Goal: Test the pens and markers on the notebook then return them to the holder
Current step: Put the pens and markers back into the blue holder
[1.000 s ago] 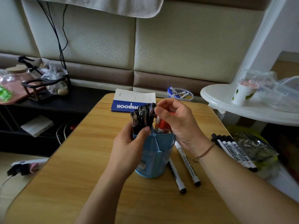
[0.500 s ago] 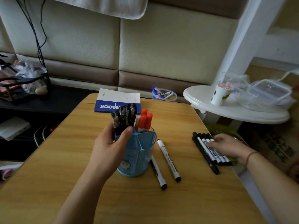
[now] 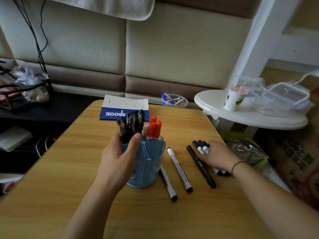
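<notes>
Left hand (image 3: 119, 163) grips the blue holder (image 3: 146, 163) while the right hand (image 3: 218, 156) lies flat on black markers (image 3: 202, 148), seemingly gathering them; next, lifting them into the holder

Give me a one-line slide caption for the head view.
Left hand grips the blue pen holder while the right hand rests on a cluster of black markers on the wooden table.

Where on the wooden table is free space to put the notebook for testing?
Free: the near table edge between both forearms, and the left side beside the left hand. Crowded: right of the blue holder, where loose markers lie up to the right hand.
</notes>
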The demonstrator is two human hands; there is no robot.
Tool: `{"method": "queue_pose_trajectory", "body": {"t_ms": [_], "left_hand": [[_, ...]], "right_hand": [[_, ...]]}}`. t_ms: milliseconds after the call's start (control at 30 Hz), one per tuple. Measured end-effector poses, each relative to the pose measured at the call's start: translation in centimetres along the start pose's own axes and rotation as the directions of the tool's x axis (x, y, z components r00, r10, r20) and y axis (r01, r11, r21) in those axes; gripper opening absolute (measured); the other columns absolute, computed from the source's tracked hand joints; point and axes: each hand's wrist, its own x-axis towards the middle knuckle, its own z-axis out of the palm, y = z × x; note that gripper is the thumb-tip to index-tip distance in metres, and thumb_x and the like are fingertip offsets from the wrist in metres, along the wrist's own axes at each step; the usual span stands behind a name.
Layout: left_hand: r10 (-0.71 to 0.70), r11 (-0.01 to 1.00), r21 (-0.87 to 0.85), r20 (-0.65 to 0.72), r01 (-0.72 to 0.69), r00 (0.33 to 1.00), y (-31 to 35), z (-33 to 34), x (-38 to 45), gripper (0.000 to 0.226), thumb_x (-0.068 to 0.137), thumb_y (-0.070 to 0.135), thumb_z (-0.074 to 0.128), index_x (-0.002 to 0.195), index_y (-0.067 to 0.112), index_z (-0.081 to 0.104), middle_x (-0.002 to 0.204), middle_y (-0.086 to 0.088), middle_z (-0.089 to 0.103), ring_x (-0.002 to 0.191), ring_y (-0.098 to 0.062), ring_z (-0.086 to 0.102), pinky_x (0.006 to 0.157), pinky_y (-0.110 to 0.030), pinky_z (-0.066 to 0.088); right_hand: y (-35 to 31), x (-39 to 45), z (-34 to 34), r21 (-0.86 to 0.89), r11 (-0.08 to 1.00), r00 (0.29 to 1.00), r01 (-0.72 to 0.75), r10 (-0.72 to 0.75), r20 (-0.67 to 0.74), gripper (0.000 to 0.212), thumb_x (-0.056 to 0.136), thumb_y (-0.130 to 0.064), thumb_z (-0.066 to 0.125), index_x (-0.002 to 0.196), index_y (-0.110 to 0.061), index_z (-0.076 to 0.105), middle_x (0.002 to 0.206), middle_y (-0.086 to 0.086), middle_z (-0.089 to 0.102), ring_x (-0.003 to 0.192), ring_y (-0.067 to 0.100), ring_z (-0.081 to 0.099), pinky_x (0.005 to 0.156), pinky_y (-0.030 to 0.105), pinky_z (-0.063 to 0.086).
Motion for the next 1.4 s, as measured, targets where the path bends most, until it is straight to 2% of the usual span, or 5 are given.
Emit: {"method": "queue_pose_trajectory", "body": {"t_ms": [367, 567, 667, 1133, 1400], "left_hand": [[-0.018, 1.0, -0.021, 0.005, 0.019, 1.0, -0.2, -0.1, 0.1, 0.02, 0.088, 0.052, 0.043, 0.102, 0.043, 0.053, 0.097, 0.02, 0.062, 0.085, 0.017, 0.054, 0.066, -0.021, 0.04], [-0.041, 0.999, -0.027, 0.006, 0.041, 0.999, -0.5, 0.1, 0.3, 0.012, 0.093, 0.047, 0.043, 0.099, 0.045, 0.054, 0.096, 0.018, 0.063, 0.083, 0.019, 0.053, 0.065, -0.02, 0.039], [-0.04, 0.999, -0.032, -0.006, 0.04, 0.999, -0.6, 0.1, 0.3, 0.012, 0.094, 0.045, 0.044, 0.099, 0.045, 0.055, 0.096, 0.019, 0.064, 0.084, 0.017, 0.054, 0.066, -0.021, 0.039], [0.02, 1.0, -0.024, -0.012, -0.02, 1.0, -0.6, 0.0, 0.4, 0.035, 0.078, 0.06, 0.04, 0.1, 0.037, 0.055, 0.088, 0.012, 0.064, 0.071, 0.01, 0.059, 0.051, -0.009, 0.041], [0.037, 0.996, -0.08, -0.006, -0.038, 0.999, -1.1, -0.4, 0.4, 0.037, 0.081, 0.062, 0.043, 0.107, 0.038, 0.056, 0.098, 0.017, 0.066, 0.09, 0.012, 0.057, 0.062, -0.011, 0.043]], "right_hand": [[-1.4, 0.0, -0.5, 0.389, 0.921, 0.986, 0.003, 0.061, -0.153, 0.011, 0.082, -0.02, 0.068, 0.079, -0.015, 0.059, 0.077, 0.006, 0.063, 0.071, 0.023, 0.063, 0.059, 0.031, 0.051], [-6.7, -4.1, -6.2, 0.916, -0.32, 0.97, 0.242, 0.06, -0.235, 0.017, 0.086, -0.014, 0.066, 0.075, -0.017, 0.055, 0.068, -0.002, 0.058, 0.061, 0.014, 0.06, 0.059, 0.029, 0.053], [-10.7, -7.1, -6.2, 0.798, -0.574, 0.918, 0.185, -0.189, -0.349, 0.019, 0.083, -0.019, 0.065, 0.071, -0.02, 0.051, 0.063, -0.004, 0.052, 0.053, 0.01, 0.052, 0.057, 0.027, 0.05], [-14.5, -10.0, -2.1, 0.656, 0.276, 0.709, 0.702, -0.353, -0.61, 0.019, 0.08, -0.025, 0.077, 0.084, -0.011, 0.063, 0.065, -0.002, 0.064, 0.058, 0.009, 0.064, 0.054, 0.02, 0.051], [-8.7, -9.1, -3.5, 0.723, 0.132, 0.735, 0.678, -0.12, -0.668, 0.038, 0.08, -0.028, 0.069, 0.111, -0.009, 0.057, 0.102, 0.003, 0.063, 0.094, 0.008, 0.064, 0.084, 0.023, 0.052]]}}
